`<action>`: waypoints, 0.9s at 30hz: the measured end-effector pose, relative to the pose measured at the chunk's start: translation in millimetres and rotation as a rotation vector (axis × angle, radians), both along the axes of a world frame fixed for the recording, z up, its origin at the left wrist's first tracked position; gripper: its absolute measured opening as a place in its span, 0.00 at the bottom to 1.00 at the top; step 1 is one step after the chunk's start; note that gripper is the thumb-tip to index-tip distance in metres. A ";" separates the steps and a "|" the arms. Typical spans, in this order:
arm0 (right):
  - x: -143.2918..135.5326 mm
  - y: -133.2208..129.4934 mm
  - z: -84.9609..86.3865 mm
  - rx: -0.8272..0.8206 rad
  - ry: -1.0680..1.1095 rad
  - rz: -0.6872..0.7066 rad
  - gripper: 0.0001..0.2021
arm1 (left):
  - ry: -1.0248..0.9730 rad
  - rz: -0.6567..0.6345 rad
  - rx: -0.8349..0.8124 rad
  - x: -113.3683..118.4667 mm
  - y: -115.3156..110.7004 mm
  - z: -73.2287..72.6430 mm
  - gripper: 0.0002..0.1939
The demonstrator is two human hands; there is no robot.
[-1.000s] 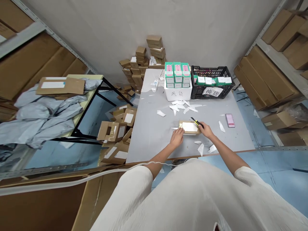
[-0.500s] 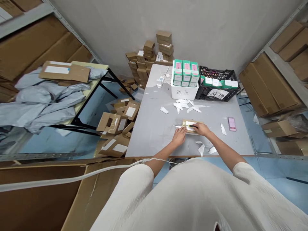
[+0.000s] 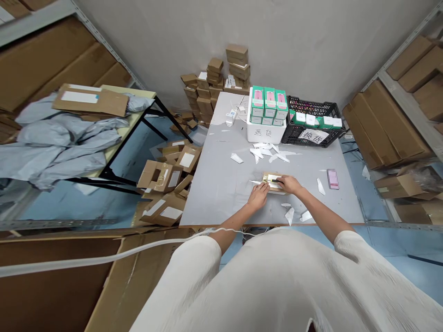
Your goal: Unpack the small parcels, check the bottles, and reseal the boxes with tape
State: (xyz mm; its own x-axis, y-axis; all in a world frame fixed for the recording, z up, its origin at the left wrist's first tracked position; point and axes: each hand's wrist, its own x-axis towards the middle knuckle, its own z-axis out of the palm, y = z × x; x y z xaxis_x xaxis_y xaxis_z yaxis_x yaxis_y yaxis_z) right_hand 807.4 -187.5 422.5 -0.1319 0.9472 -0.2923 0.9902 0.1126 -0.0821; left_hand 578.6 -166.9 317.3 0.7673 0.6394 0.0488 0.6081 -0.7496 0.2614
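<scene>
A small cardboard box [image 3: 266, 175] with a white label lies on the grey table. My left hand [image 3: 259, 195] grips the box's near left corner, fingers bent over its edge. In my right hand [image 3: 289, 184] is a thin dark and yellow tool that looks like a utility knife [image 3: 274, 180], held closed in the fingers with its tip over the label. The blade itself is too small to make out. A torn white strip [image 3: 255, 182] sticks out left of the box.
Paper scraps [image 3: 265, 151] are scattered about the grey table [image 3: 211, 184]. At the back stand a white bin [image 3: 265, 133] of green boxes and a black crate [image 3: 294, 138]. Pink packs [image 3: 332, 179] lie to the right. Opened cartons [image 3: 162, 210] crowd the floor at left.
The knife and my right hand have shifted very slightly over the box. My left hand keeps its place, and the camera view has turned a little.
</scene>
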 end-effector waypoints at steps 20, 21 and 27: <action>8.1 -16.4 20.2 -0.042 -0.152 -0.072 0.21 | 0.062 0.004 0.054 4.8 -3.5 6.5 0.38; 12.7 -19.6 20.9 -0.043 -0.141 -0.084 0.21 | 0.066 0.006 0.051 5.3 -4.3 7.3 0.38; 40.4 -36.4 21.5 -0.062 -0.146 -0.135 0.21 | 0.086 0.019 0.061 9.7 -7.0 10.2 0.36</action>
